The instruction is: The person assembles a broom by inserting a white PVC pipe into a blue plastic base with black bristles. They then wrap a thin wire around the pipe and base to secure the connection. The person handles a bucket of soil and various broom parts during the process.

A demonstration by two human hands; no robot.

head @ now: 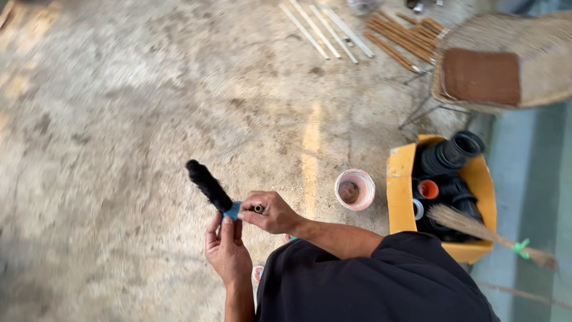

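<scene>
Floor (137,107): rough, mottled concrete, matt. Black tuft (207,183): fuzzy, fibrous, matt, its base wrapped in blue band (233,210), smooth. Small cup (354,189), right: plastic-looking, worn. Yellow box (400,185): matt cardboard holding black ribbed tubes (450,152), semi-gloss plastic. Far sticks (399,39): brown wood. Far white rods (325,27): smooth. Chair (512,53): woven wicker.

Left hand (226,250) palm-up, right hand (271,211) in pinching grip above it

Soft daylight, faint shadows, edges perhaps slightly blurred.
</scene>
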